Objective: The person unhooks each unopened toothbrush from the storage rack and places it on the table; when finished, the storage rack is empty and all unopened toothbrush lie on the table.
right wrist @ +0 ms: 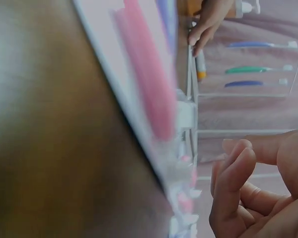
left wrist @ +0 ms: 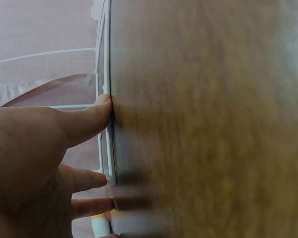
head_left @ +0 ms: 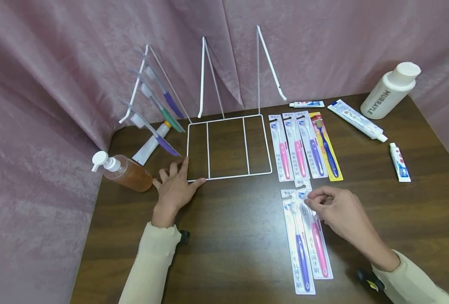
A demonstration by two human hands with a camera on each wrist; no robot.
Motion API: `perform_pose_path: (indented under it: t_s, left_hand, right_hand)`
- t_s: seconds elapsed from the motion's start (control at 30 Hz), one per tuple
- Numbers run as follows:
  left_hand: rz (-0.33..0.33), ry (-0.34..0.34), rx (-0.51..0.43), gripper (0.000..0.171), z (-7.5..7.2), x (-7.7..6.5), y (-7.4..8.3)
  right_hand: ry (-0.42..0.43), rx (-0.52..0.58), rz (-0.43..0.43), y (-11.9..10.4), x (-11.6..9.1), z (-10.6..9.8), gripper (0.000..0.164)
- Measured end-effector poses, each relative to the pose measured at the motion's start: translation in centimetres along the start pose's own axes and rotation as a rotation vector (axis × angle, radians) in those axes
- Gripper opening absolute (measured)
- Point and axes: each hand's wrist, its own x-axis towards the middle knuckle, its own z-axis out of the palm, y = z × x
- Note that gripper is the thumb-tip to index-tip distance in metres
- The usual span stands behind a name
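Note:
My left hand (head_left: 174, 192) spreads over the near left corner of a white wire rack (head_left: 228, 177), thumb and fingertips touching its base frame. Three toothbrushes in clear packs hang from the rack's left hook arm, among them a green one (head_left: 171, 118). My right hand (head_left: 340, 213) hovers over the top end of a packaged pink toothbrush (head_left: 319, 249), its fingers curled. Thumb and index finger (right wrist: 241, 156) meet with nothing visible between them in the right wrist view. Alongside lies a packaged purple toothbrush (head_left: 302, 261). Another pack top (head_left: 303, 184) shows just above, partly covered.
Behind them lie several packaged toothbrushes in a row, including one on a yellow card (head_left: 327, 145). Toothpaste tubes (head_left: 357, 120) and a white bottle (head_left: 389, 90) are at right. At left stand a pump bottle (head_left: 127, 172) and a tube (head_left: 151, 143). Curtains back the table.

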Motion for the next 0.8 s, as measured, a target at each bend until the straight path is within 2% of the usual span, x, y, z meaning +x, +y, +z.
perform_pose_path:
  t_s: [0.17, 0.33, 0.57, 0.8]
  left_hand:
    - [0.002, 0.009, -0.01, 0.1, 0.0, -0.1, -0.1]
    - [0.005, 0.014, -0.014, 0.1, 0.0, 0.0, 0.1]
    - [0.0, 0.005, -0.015, 0.1, 0.0, -0.1, 0.1]
    - [0.003, 0.006, -0.002, 0.099, -0.2, -0.1, 0.1]
  right_hand:
    - [0.001, -0.003, -0.109, -3.8, 1.9, 0.4, 0.021]
    - [0.015, 0.065, -0.223, -8.5, 4.0, 1.4, 0.022]
    - [0.039, 0.171, -0.396, -15.4, 6.7, 3.8, 0.022]
    - [0.038, 0.162, -0.516, -21.6, 8.3, 6.6, 0.025]
